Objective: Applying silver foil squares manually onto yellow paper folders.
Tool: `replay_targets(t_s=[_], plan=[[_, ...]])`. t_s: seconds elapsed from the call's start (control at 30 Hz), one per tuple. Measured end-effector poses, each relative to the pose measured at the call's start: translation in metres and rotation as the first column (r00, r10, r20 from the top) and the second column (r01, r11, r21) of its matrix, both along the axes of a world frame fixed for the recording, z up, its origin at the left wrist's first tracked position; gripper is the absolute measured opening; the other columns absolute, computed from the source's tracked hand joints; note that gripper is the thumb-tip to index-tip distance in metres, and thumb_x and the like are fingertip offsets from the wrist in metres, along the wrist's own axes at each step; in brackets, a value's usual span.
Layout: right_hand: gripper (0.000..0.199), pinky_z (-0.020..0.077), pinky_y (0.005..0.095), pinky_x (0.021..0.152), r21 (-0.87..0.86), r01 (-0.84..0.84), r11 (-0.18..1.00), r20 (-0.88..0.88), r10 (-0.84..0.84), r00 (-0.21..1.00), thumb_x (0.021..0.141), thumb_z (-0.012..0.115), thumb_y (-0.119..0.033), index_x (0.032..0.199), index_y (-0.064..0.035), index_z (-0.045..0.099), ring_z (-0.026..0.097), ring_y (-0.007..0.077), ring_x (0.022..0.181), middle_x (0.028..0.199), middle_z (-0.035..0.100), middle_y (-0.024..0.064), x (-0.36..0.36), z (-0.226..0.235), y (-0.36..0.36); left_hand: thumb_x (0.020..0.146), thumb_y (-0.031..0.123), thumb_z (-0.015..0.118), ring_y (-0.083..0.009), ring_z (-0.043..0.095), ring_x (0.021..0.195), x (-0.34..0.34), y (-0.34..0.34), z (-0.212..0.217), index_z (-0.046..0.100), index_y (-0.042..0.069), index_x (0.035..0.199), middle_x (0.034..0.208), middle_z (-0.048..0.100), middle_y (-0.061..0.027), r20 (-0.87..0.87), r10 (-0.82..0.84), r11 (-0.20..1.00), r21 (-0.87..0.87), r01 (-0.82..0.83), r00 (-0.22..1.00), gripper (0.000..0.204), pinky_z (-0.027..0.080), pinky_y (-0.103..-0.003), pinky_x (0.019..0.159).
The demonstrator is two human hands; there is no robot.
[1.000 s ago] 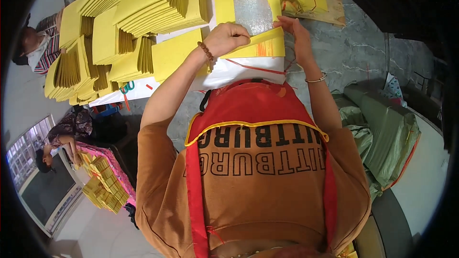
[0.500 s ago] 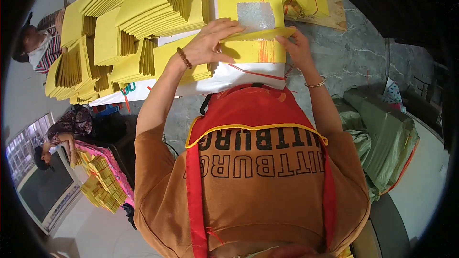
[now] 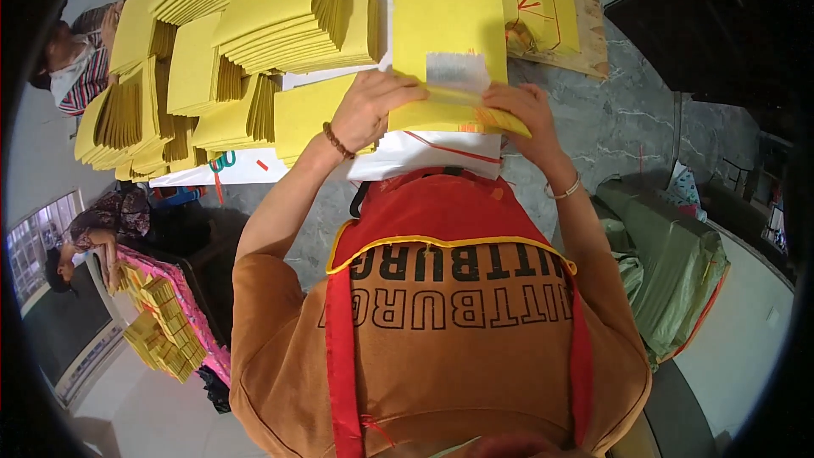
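A yellow paper sheet (image 3: 449,25) with a silver foil patch (image 3: 456,70) lies in front of me, its near part folded up in a loose, curved flap. My left hand (image 3: 373,106), a beaded bracelet at its wrist, has closed on the left side of the fold, with fingers curled together. On the right end of the fold, my right hand (image 3: 521,114) grips the paper, and a corner of the flap sticks out beneath its fingers. Orange-red streaks mark the folded part. Part of the paper's edge is hidden beneath both hands.
Stacks of folded yellow paper (image 3: 271,21) crowd the white-covered table (image 3: 424,148) on the left. Green-handled scissors (image 3: 222,161) lie at its edge. A tied yellow bundle (image 3: 547,8) sits at far right. Green wrapped bales (image 3: 661,246) stand right. Two other people are at left.
The fold has come nearer to me and dropped lower. My left fingers, spread before, are now drawn together on the paper. My right hand has turned over the flap's right end.
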State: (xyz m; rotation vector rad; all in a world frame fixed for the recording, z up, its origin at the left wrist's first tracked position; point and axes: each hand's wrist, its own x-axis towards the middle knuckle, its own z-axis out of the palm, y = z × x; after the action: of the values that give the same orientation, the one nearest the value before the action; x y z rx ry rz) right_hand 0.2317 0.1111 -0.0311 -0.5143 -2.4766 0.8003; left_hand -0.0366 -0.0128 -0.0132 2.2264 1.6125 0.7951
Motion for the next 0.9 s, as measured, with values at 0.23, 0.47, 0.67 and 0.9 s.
replay_targets(t_s=[0.23,0.47,0.67,0.9], plan=[[0.02,0.0449,0.0338,0.071,-0.469,0.221,0.855,0.171,-0.157,0.973,0.083,0.063,-0.02,0.096,-0.0054,0.064,0.063,0.0255,0.082,0.087,0.068,0.008,-0.008,-0.013,-0.006,0.09,0.02,0.05,-0.0356,0.059,0.073,0.017,0.002,-0.004,0.057,0.004,0.096,0.077,0.061,-0.0177,0.146,0.335,0.925,-0.239,-0.296,0.931,0.019,0.046,-0.042,0.065],[0.051,0.0466,0.0294,0.082,-0.696,0.209,0.686,-0.131,-0.408,0.904,0.083,0.065,-0.024,0.126,-0.0034,0.047,0.061,0.0173,0.097,0.105,0.064,0.0125,-0.037,-0.009,-0.007,0.091,0.034,0.048,-0.0387,0.059,0.066,0.01,0.03,-0.007,0.055,0.001,0.093,0.067,0.06,-0.02,0.185,0.524,0.774,-0.51,-0.375,0.831,0.034,0.045,-0.045,0.059],[0.047,0.0458,0.0262,0.081,-0.607,0.255,0.752,-0.142,-0.419,0.897,0.083,0.066,-0.02,0.124,-0.0052,0.051,0.06,0.0131,0.094,0.102,0.064,0.0116,-0.037,-0.022,0.003,0.091,0.035,0.049,-0.039,0.06,0.069,0.009,0.034,-0.009,0.057,0.002,0.092,0.069,0.06,-0.0218,0.08,0.523,0.772,-0.467,-0.432,0.848,0.035,0.045,-0.046,0.061],[0.032,0.0433,0.0226,0.061,-0.69,0.373,0.62,0.05,-0.474,0.879,0.081,0.067,-0.018,0.11,-0.0039,0.062,0.051,0.0066,0.065,0.074,0.061,0.0034,-0.048,-0.028,0.017,0.087,0.036,0.054,-0.0351,0.061,0.069,-0.009,0.048,-0.033,0.061,0.0,0.086,0.071,0.061,-0.0214,0.152,0.62,0.678,-0.597,-0.428,0.77,0.037,0.045,-0.042,0.061]])
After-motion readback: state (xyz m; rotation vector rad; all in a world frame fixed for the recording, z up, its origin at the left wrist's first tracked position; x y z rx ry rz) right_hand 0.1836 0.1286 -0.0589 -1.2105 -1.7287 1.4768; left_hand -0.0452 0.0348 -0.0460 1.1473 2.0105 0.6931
